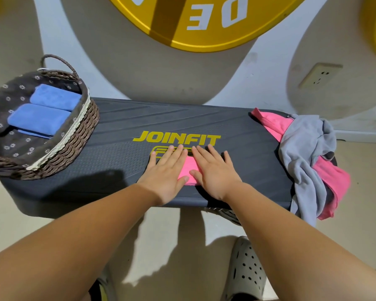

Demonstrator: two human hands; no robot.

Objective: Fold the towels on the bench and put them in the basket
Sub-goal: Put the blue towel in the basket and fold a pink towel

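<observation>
Your left hand [166, 168] and right hand [213, 170] lay flat and open, fingers spread, palms down on a folded pink towel [189, 170] at the middle of the bench [117, 135], just near of the yellow logo. Neither hand gripped anything; both only pressed. Most of that towel was hidden under your palms, with a pink strip showing between them. It looked soft, light and limp, so it would likely sag and spring open if you lifted it by one corner. The better hold, I'd judge, was along both short ends together, thumbs on top and fingers slid beneath, keeping the folds pinched shut as you carried it left. The bench's textured top should have kept it from sliding while you pressed. The basket [78, 135] sat on the left end of the bench, lined with dark flowered cloth, and held two folded blue towels [41, 120] lying side by side. On the right end lay a loose heap: one grey towel [306, 148] draped over pink cloth [274, 124], part of it hanging off the near edge. Whether that pink was one towel or two, you could not tell. So you had two stowed, one under your hands, and at least two unfolded.
</observation>
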